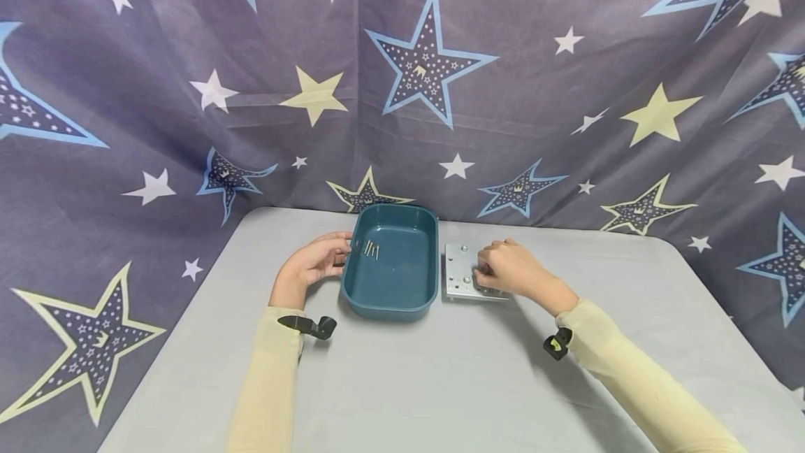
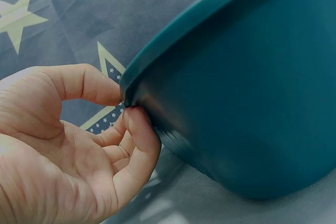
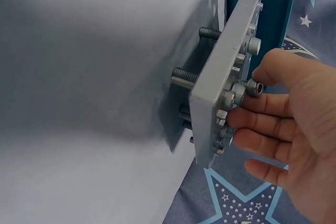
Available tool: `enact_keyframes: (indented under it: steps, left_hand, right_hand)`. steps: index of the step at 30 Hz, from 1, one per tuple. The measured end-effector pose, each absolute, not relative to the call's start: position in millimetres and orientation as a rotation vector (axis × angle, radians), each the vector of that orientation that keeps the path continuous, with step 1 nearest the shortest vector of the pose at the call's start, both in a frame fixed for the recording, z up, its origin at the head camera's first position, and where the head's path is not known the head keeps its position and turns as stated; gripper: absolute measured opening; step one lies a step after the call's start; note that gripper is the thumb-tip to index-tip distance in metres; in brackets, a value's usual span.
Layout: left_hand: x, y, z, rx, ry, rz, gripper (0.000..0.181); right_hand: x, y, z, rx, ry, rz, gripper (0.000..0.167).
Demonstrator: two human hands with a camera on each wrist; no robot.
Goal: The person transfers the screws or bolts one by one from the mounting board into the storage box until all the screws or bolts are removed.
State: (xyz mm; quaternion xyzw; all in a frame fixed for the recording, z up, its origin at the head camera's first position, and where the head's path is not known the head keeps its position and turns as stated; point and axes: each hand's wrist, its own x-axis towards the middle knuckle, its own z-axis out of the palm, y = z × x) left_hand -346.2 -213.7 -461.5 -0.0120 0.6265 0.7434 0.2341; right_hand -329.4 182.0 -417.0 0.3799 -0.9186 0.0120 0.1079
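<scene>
A dark teal plastic basin [image 1: 393, 303] stands on the table, with several small screws [image 1: 372, 250] lying inside near its left wall. My left hand [image 1: 322, 257] pinches the basin's left edge between thumb and index finger, seen closely in the left wrist view. Right of the basin is a silver metal plate [image 1: 459, 271] studded with bolts, whose threaded ends poke out underneath. Over the plate, my right hand [image 1: 512, 268] holds a socket-head bolt [image 3: 255, 87] between thumb and index finger. Its other fingers [image 3: 260, 142] are beside further bolt heads. How deep that bolt sits is hidden.
A pale grey cloth covers the table [image 1: 402, 383]. Behind it hangs a dark curtain [image 1: 534, 124] printed with stars. The basin and plate stand side by side with a narrow gap between them. Black wrist-camera mounts [image 1: 557, 343] sit on both sleeves.
</scene>
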Motion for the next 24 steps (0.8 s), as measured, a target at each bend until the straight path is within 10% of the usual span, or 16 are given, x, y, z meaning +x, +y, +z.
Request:
enact_keyframes:
  steps: [24]
  left_hand:
    - [-347.1,-214.2,-461.9,-0.047,1.719,2.037,0.058]
  right_hand:
    - [-327.6,185.9,-404.1,1.128,-2.805,0.022,0.026]
